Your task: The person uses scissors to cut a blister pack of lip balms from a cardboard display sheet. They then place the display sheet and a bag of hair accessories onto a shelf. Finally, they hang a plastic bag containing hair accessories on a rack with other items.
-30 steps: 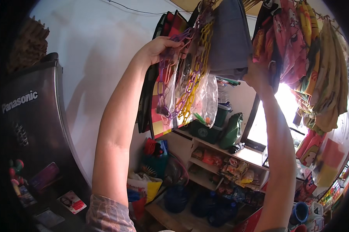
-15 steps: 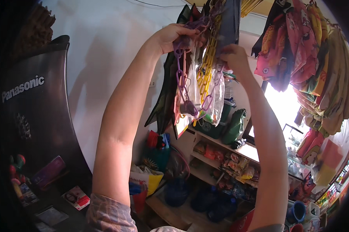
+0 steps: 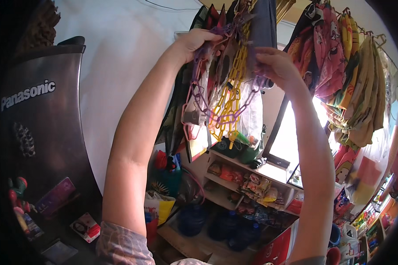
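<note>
Both my arms are raised to a hanging bunch of plastic chains. My left hand (image 3: 199, 43) is closed round the upper part of a purple plastic chain (image 3: 225, 118). To the right, my right hand (image 3: 276, 65) grips the same chain, its fingertips partly blurred. Between them the purple chain sags in a loop. It crosses in front of a yellow plastic chain (image 3: 239, 66) that hangs straight down. A pink chain (image 3: 184, 106) dangles below my left hand. Behind these hang clear plastic bags (image 3: 251, 110), dark pointed bags (image 3: 172, 101) and a dark grey cloth (image 3: 264, 26).
A dark fridge (image 3: 44, 132) with magnets stands at the left. Colourful clothes (image 3: 331, 57) hang at the right beside a bright window (image 3: 291, 132). Below are shelves (image 3: 221, 194) of packets, large blue water bottles (image 3: 192, 219) and a yellow-and-white bag (image 3: 163, 207).
My right hand has moved right and slightly down, drawing the purple chain into a wider loop. My left hand keeps its hold. The view has shifted a little.
</note>
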The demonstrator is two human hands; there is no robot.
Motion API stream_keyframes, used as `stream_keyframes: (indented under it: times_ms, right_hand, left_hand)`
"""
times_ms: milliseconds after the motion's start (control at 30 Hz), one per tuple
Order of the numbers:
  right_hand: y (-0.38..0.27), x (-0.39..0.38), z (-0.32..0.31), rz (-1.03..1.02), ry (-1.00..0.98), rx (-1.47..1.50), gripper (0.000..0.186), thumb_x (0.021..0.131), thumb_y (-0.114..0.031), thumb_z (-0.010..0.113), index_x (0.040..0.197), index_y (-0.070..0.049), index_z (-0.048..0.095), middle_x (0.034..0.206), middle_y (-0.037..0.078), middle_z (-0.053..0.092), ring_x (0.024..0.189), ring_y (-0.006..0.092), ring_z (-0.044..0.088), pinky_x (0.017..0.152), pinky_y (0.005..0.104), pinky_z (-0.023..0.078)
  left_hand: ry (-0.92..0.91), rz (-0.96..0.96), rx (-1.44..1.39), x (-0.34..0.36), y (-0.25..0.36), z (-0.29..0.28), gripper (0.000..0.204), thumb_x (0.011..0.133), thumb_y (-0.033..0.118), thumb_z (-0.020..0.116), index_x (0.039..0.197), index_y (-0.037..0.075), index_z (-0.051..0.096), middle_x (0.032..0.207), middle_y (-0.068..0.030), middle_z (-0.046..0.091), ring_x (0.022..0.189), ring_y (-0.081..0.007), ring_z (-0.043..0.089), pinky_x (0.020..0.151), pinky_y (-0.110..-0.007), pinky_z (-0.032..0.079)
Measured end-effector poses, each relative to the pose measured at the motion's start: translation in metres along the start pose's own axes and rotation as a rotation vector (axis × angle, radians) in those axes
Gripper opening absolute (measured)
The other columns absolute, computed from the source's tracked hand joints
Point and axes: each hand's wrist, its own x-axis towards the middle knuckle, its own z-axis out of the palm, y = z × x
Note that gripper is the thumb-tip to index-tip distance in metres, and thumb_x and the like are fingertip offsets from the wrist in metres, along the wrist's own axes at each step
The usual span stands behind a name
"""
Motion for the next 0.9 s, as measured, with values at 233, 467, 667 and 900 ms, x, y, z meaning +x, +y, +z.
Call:
stream_keyframes:
  times_ms: [233,467,667,900]
  right_hand:
    - [0.019,0.019,0.047,-0.042,-0.214,0.188,0.023,0.085,-0.009,0.057,0.107,-0.002,0.058,0.083,0.01,0.061,0.072,0.0181,0.061,0.069,0.0303,0.051]
    - [0.066,0.045,0.042,-0.207,0.209,-0.342,0.058,0.07,-0.009,0.065,0.122,0.003,0.044,0.102,0.016,0.059,0.093,0.0261,0.058,0.082,0.0336,0.046]
    - [0.107,0.076,-0.002,-0.223,0.772,-0.722,0.073,0.066,-0.004,0.067,0.129,0.006,0.032,0.116,0.021,0.051,0.107,0.0291,0.052,0.09,0.0336,0.041]
    - [0.095,0.077,0.055,-0.364,0.439,-0.174,0.065,0.068,-0.025,0.075,0.119,0.003,0.047,0.095,0.015,0.062,0.086,0.025,0.059,0.074,0.0339,0.045]
  left_hand:
    - [0.306,0.087,0.185,0.012,-0.003,0.05,0.03,0.069,0.012,0.074,0.09,-0.004,0.061,0.082,-0.014,0.064,0.068,-0.0199,0.063,0.061,-0.031,0.053]
    - [0.279,0.054,0.14,0.009,-0.002,0.019,0.024,0.066,0.002,0.065,0.089,-0.003,0.062,0.076,-0.0116,0.064,0.061,-0.0174,0.061,0.056,-0.029,0.051]
    - [0.239,0.084,0.004,-0.003,0.003,-0.007,0.009,0.073,0.01,0.059,0.076,0.001,0.058,0.067,-0.0085,0.059,0.048,-0.0126,0.053,0.044,-0.023,0.042]
    - [0.054,-0.082,-0.212,0.004,-0.003,-0.034,0.018,0.075,0.021,0.059,0.064,0.008,0.054,0.058,-0.0039,0.054,0.042,-0.0098,0.048,0.036,-0.023,0.035]
